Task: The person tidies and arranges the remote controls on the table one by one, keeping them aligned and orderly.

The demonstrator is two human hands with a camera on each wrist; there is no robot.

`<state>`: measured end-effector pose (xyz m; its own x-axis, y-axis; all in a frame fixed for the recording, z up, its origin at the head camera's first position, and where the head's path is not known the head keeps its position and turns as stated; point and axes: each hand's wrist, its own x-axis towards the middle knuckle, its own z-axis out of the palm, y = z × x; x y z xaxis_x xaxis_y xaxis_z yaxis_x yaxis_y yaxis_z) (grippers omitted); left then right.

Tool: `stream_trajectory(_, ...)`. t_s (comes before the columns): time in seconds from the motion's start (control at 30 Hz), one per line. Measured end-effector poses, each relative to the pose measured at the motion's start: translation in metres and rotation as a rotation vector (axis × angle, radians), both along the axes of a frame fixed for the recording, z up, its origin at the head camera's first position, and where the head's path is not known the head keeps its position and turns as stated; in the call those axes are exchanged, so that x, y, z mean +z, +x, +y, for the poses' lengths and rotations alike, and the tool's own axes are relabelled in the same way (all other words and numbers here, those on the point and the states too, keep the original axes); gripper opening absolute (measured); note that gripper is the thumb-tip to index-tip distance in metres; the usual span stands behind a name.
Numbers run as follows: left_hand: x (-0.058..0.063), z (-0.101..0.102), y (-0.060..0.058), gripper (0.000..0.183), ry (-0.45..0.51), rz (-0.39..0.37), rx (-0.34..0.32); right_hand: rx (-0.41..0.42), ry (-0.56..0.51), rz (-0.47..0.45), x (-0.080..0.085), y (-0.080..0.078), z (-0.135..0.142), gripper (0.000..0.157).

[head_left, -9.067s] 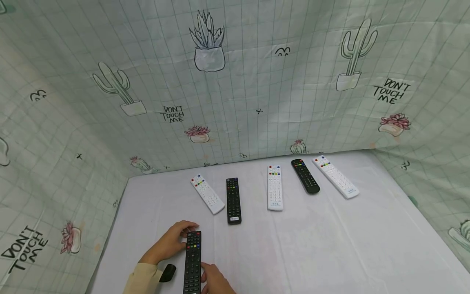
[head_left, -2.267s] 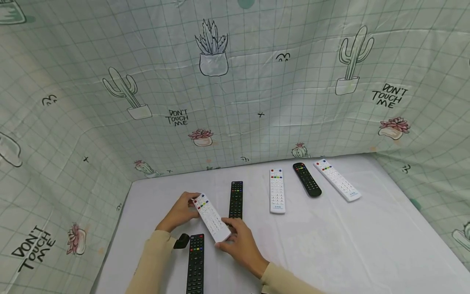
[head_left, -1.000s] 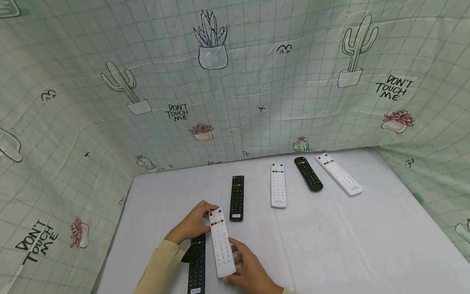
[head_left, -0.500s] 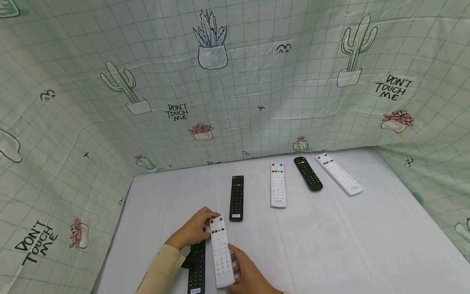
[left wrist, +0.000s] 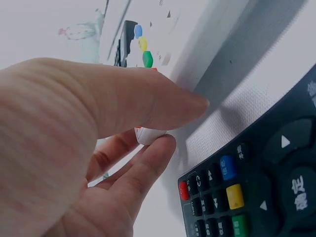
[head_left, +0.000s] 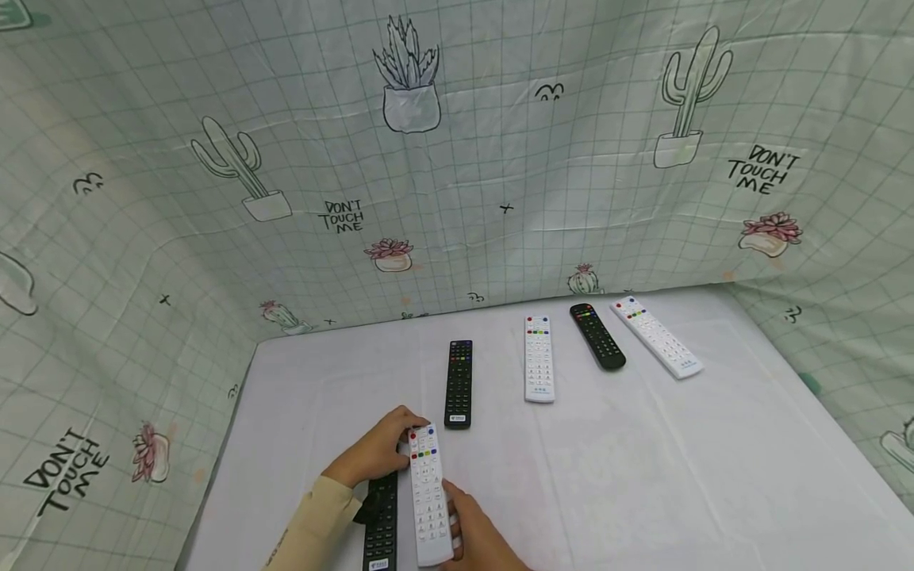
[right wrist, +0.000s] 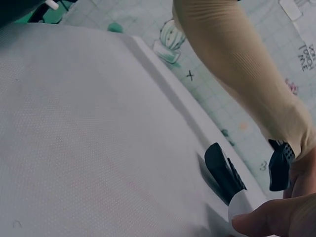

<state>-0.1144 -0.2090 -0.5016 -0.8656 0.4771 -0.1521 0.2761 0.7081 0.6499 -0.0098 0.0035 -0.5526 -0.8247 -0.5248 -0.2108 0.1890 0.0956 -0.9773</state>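
White remote [head_left: 430, 507] gripped in both hands [head_left: 374, 452] [head_left: 480, 533], one near each end; black remote [head_left: 384, 530] just beside

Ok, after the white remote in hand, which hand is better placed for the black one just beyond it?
Probably the left: the left hand pinches the far end of the white remote, closer to the black remote. The right hand holds the near end, farther away.
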Motion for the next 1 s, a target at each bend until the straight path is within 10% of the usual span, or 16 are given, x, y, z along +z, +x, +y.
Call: stream_trajectory(1.0, -0.001, -0.002, 0.003, 0.055, -0.043, 0.065, -0.04, 0.058, 0.209, 0.168, 0.0, 0.005, -0.004, 0.104)
